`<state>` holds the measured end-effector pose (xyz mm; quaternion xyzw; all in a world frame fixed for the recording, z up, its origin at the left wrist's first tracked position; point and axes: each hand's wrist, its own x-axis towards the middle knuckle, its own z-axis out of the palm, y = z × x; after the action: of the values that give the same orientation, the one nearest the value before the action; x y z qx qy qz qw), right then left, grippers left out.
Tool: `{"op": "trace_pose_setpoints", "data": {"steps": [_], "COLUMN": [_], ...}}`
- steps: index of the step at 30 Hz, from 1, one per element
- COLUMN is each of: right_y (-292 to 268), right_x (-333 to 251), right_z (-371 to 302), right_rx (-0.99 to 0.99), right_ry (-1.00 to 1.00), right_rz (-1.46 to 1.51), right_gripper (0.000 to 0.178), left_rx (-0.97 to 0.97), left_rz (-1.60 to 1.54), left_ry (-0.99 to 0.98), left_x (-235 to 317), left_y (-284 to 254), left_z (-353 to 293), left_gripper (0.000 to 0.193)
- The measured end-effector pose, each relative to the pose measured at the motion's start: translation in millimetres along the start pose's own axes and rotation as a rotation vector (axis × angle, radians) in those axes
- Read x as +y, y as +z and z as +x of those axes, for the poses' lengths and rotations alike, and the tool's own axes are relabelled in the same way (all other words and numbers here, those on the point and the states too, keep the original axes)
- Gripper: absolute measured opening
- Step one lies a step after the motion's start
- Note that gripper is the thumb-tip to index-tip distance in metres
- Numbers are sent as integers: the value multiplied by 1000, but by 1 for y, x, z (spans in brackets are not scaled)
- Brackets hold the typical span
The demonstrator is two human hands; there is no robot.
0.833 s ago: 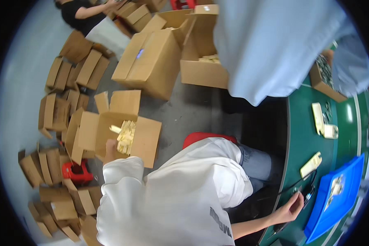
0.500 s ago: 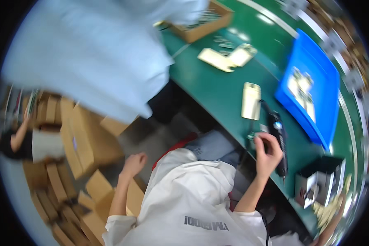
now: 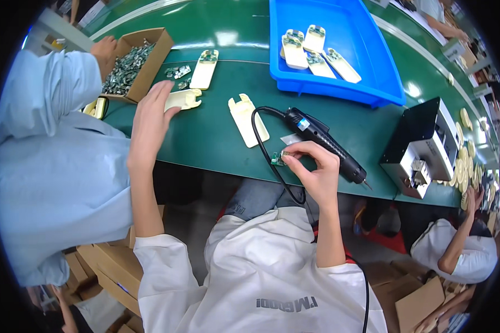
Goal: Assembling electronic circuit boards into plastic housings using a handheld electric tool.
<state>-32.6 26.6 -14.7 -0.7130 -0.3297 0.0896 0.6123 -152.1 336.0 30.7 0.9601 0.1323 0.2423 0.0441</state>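
My right hand point(image 3: 316, 169) pinches a small green circuit board point(image 3: 276, 160) near the table's front edge. My left hand point(image 3: 151, 114) is open, fingers stretched out and thumb apart. It is beside a cream plastic casing point(image 3: 184, 100) whose left end it hides; I cannot tell whether they touch. A second cream casing point(image 3: 247, 119) lies between my hands. Behind the first stands out another casing point(image 3: 205, 72) with a green board at its far end. A black electric screwdriver point(image 3: 329, 143) lies just beyond my right hand, its cable point(image 3: 259, 139) looping past the board.
A blue tray point(image 3: 344, 95) holds several casings with boards. At left, a co-worker in light blue reaches to a cardboard box point(image 3: 160, 64) of small green boards. Loose boards point(image 3: 178, 72) lie near it. A black-and-silver device point(image 3: 411, 150) stands right; another person's hand point(image 3: 472, 201) is beyond.
My view has swung, and the blurred scene is sharp now. My left hand has risen from beside my lap to the casing on the table. The right hand still pinches over the table's front edge.
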Motion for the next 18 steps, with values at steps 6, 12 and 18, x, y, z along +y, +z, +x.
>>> {"op": "trace_pose_setpoints", "data": {"steps": [6,12,18], "right_y": [-2,-1,-3], "right_x": [1,4,6], "right_z": [-1,-4,-7], "right_rx": [-16,-5,17], "right_ry": [-37,-65,-49], "right_rz": [-5,-4,24], "right_gripper": [13,15,15], "left_rx": [-237,-164,64], "left_rz": [-77,-333,-776], "left_ry": [-186,-490,-293], "left_x": [0,35,94], "left_y": [5,-3,-5], "left_z": [-4,-27,-47], "left_gripper": [34,31,40]}}
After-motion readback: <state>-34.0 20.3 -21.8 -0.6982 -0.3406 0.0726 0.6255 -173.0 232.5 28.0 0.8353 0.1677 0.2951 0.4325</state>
